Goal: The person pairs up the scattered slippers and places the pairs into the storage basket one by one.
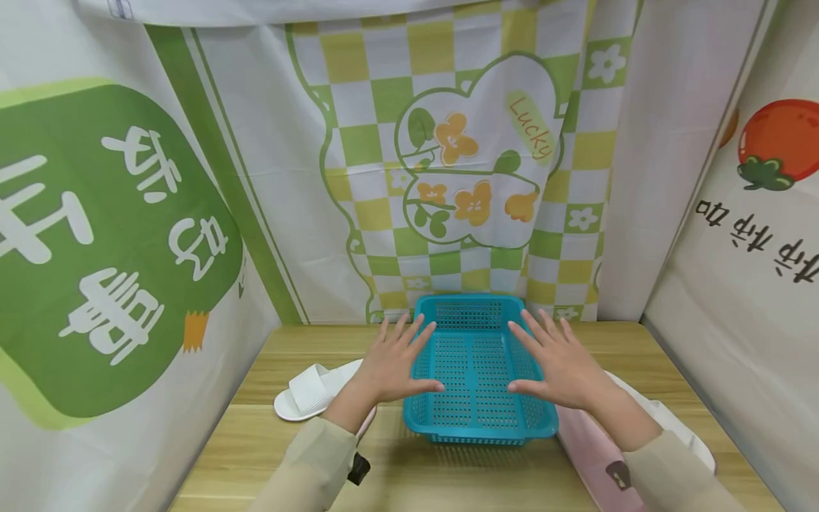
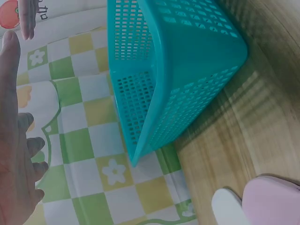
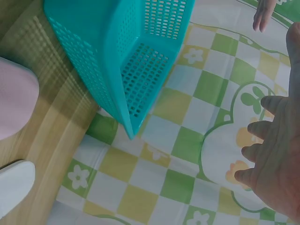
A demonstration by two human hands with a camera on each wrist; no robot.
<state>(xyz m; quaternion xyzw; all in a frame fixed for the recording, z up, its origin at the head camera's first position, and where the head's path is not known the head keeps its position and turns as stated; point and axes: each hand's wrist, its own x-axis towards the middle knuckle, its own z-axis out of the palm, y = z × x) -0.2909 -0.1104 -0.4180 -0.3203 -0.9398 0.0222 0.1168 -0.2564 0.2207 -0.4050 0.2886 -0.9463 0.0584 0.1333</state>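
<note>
Head view, basket: a blue-green basket point(image 1: 471, 377) stands upright on the desk, mid-scene, its far end close to the hanging cloth.
Basket's handling: it looks like thin moulded plastic, so probably light and fairly stiff, smooth and a little slippery, not very fragile.
Where to hold it: the raised rim point(image 1: 480, 432) seems the best grip, one hand on each long side; the perforated walls might flex if squeezed.
Hands: the left hand point(image 1: 393, 363) and right hand point(image 1: 563, 366) hang by the basket's two long sides, fingers spread, holding nothing; both wrist views show them apart from it.
Left slippers: a white slipper point(image 1: 307, 391) and a pink slipper point(image 2: 274, 201) lie near the basket, partly behind the left arm.
Right slippers: another pink slipper point(image 1: 595, 455) lies just beside the basket, with a second white slipper point(image 1: 687, 437) farther out, partly covered by the arm.
In the way: the slippers narrow the side room; the checked cloth point(image 1: 390, 103) limits the back.
Underneath: a wood-grain desk point(image 1: 224, 455).
</note>
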